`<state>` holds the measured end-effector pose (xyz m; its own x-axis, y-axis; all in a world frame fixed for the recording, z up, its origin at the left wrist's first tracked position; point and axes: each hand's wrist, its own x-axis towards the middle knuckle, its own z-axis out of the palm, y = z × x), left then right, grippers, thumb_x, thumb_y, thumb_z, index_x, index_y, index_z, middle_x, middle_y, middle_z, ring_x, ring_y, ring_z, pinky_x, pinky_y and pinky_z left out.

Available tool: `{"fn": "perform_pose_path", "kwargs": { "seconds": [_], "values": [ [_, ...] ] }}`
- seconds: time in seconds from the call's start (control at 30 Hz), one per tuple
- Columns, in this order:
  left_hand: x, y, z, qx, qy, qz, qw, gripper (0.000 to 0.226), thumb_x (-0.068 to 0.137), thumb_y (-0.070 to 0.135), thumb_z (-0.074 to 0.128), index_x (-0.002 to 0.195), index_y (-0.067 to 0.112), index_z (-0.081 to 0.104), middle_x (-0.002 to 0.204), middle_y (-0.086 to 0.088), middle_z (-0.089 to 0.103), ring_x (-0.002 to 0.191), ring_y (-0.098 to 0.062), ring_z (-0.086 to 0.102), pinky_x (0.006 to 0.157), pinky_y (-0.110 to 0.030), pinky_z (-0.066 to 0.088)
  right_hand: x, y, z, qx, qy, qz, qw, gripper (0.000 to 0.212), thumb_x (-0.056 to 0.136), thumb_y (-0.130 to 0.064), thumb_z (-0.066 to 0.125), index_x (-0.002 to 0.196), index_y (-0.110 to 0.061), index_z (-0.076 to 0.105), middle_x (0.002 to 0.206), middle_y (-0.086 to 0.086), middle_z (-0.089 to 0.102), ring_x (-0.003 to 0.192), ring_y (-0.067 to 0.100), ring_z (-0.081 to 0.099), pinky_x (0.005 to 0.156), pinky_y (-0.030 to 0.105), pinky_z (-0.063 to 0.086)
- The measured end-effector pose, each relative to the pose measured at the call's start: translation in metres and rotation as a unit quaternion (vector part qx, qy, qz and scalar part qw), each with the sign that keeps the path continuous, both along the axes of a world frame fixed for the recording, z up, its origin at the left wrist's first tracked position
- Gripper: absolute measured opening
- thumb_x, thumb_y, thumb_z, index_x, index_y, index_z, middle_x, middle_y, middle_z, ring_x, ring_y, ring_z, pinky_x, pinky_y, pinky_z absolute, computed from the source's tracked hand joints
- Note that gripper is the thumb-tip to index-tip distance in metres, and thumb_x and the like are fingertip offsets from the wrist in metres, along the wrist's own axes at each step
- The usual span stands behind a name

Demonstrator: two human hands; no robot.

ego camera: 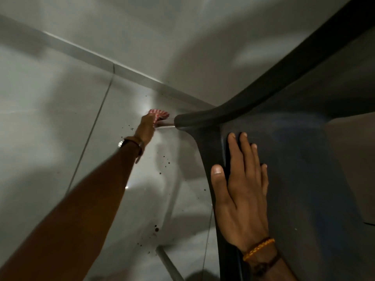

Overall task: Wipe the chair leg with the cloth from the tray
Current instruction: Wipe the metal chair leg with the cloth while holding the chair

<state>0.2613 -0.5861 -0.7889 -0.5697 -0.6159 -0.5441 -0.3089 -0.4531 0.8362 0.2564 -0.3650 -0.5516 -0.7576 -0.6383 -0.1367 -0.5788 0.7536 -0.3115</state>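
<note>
Cloth [158, 115], red-and-white checked, is bunched in the left hand [146, 126], whose fingers close around it against the metal chair leg [165, 124] low near the tiled floor [50, 118]. Right hand [241, 191] lies flat on the dark chair seat [304, 169], fingers extended, close together.

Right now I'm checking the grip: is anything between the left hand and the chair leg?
Yes, in the head view the cloth sits between the left hand and the chair leg.
</note>
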Motion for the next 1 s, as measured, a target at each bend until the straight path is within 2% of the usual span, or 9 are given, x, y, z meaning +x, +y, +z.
{"fn": "perform_pose_path", "kwargs": {
  "seconds": [0.1,0.13,0.17,0.27,0.5,0.63,0.73,0.8,1.0],
  "values": [
    [-0.003,-0.007,-0.017,-0.036,-0.056,-0.044,0.997,0.034,0.097,0.013,0.040,0.083,0.028,0.068,0.074,0.007,0.069,0.093,-0.024,0.072,0.057,-0.022,0.054,-0.001,0.002,-0.003,-0.002,0.006,0.004,1.000,0.064,0.102,-0.063,0.019,0.161,-0.044,0.008,0.173,-0.016,0.001,0.158,0.005,-0.009,0.127,0.048,-0.004],
    [-0.008,-0.005,-0.013,-0.026,-0.048,-0.024,0.998,0.034,0.098,0.017,0.041,0.080,0.031,0.067,0.081,0.003,0.071,0.076,-0.010,0.052,0.060,-0.030,0.056,-0.002,0.003,-0.003,-0.004,0.007,0.002,1.000,0.063,0.102,-0.063,0.020,0.161,-0.044,0.009,0.173,-0.017,0.001,0.158,0.005,-0.009,0.127,0.049,-0.004],
    [-0.012,-0.001,-0.008,-0.014,-0.038,0.005,0.999,0.033,0.100,0.021,0.043,0.078,0.032,0.066,0.093,-0.005,0.075,0.114,-0.019,0.053,0.070,-0.035,0.057,-0.002,0.002,-0.002,-0.003,0.007,0.002,1.000,0.063,0.102,-0.062,0.021,0.161,-0.044,0.009,0.173,-0.017,0.001,0.158,0.005,-0.008,0.127,0.049,-0.003],
    [-0.006,0.021,0.024,0.029,0.014,0.049,0.998,0.027,0.104,0.027,0.044,0.109,0.018,0.069,0.121,-0.014,0.068,0.104,-0.022,0.068,0.076,-0.022,0.052,-0.001,0.000,-0.001,0.006,0.001,0.002,1.000,0.063,0.101,-0.064,0.020,0.160,-0.046,0.007,0.173,-0.016,0.000,0.158,0.006,-0.008,0.127,0.050,-0.003],
    [0.019,0.082,0.095,0.006,0.235,0.137,0.962,0.045,0.104,0.040,0.030,0.138,0.020,0.053,0.140,0.006,0.059,0.129,-0.002,0.054,0.105,-0.019,0.045,0.002,-0.005,0.005,0.027,-0.009,-0.007,1.000,0.061,0.098,-0.070,0.015,0.155,-0.055,-0.002,0.171,-0.022,-0.006,0.156,0.000,-0.014,0.127,0.046,-0.007],
    [0.002,0.049,0.037,0.051,0.129,0.172,0.975,0.039,0.106,0.028,0.036,0.136,0.014,0.055,0.115,0.011,0.068,0.103,0.005,0.066,0.089,-0.014,0.049,0.002,-0.006,0.006,0.027,-0.013,-0.011,0.999,0.063,0.097,-0.069,0.015,0.156,-0.056,-0.001,0.170,-0.028,-0.008,0.154,-0.004,-0.015,0.127,0.042,-0.008],
    [-0.011,0.015,-0.014,0.082,0.068,0.167,0.980,0.027,0.096,0.028,0.047,0.100,0.019,0.072,0.087,0.003,0.076,0.072,0.002,0.073,0.071,-0.023,0.060,0.003,-0.005,0.005,0.020,-0.013,-0.013,1.000,0.064,0.095,-0.071,0.017,0.155,-0.058,0.000,0.168,-0.033,-0.007,0.153,-0.006,-0.013,0.126,0.039,-0.007],
    [-0.021,-0.005,-0.048,0.107,0.006,0.156,0.982,0.026,0.097,0.026,0.046,0.098,0.017,0.070,0.092,-0.010,0.074,0.076,-0.018,0.075,0.068,-0.042,0.060,0.003,-0.005,0.004,0.012,-0.011,-0.015,1.000,0.063,0.095,-0.070,0.020,0.154,-0.061,0.001,0.167,-0.036,-0.006,0.153,-0.007,-0.012,0.125,0.039,-0.006],
    [-0.029,-0.010,-0.069,0.146,-0.038,0.168,0.974,0.035,0.099,0.010,0.041,0.125,0.007,0.064,0.106,-0.010,0.070,0.097,-0.029,0.063,0.059,-0.027,0.048,0.003,-0.009,0.007,0.020,-0.021,-0.018,0.999,0.061,0.091,-0.071,0.020,0.148,-0.068,-0.001,0.166,-0.038,-0.006,0.152,-0.010,-0.013,0.126,0.040,-0.006]
  ]
}}
